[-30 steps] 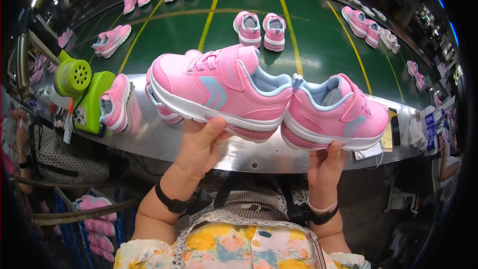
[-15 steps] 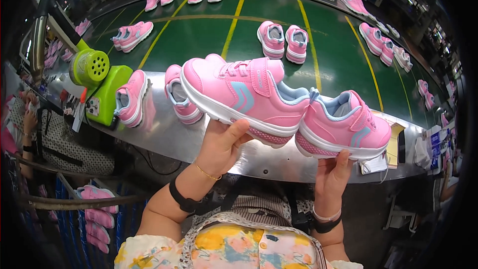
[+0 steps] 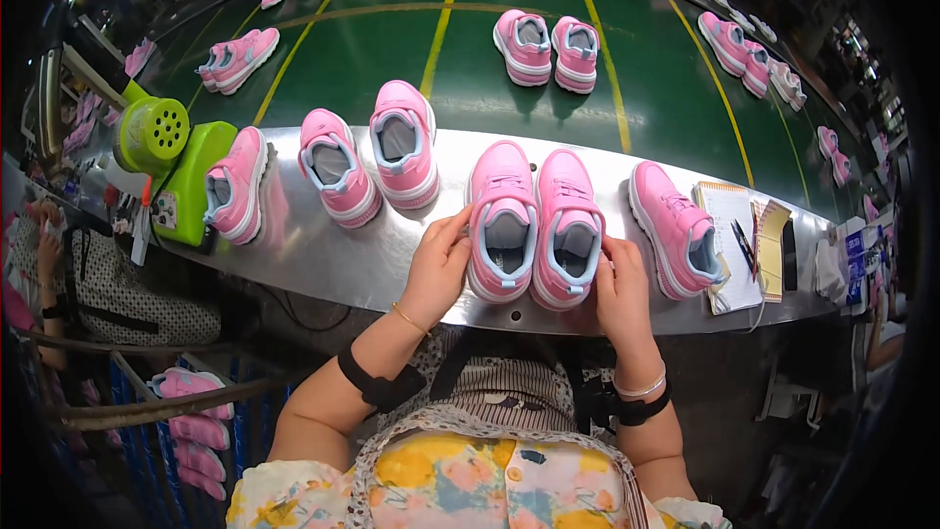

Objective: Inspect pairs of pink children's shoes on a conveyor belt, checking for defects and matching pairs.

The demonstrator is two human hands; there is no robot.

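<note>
Two pink sneakers with light blue lining stand upright side by side on the metal table edge, toes pointing away from me. My left hand (image 3: 438, 269) is closed against the outer side of the left sneaker (image 3: 503, 181). On the other side, my right hand (image 3: 624, 289) grips the right sneaker (image 3: 565, 186) near its heel. Fingertips of both hands are partly hidden by the shoes. Just right of my right hand lies a single sneaker (image 3: 671, 220), turned at an angle. Left of my left hand stand two more sneakers, one nearer (image 3: 403, 162) and one farther left (image 3: 333, 171).
A bright green machine (image 3: 201, 162) stands at the left, with another sneaker (image 3: 238, 186) beside it. Notebooks (image 3: 725, 245) with a dark pen-like tool lie at the right. Beyond the metal table (image 3: 323, 289), a green conveyor belt (image 3: 392, 49) carries several pink pairs.
The two sneakers, held up and tilted sideways before, now stand upright together on the table. Both hands have come lower and closer together. Shoes behind them have come into sight.
</note>
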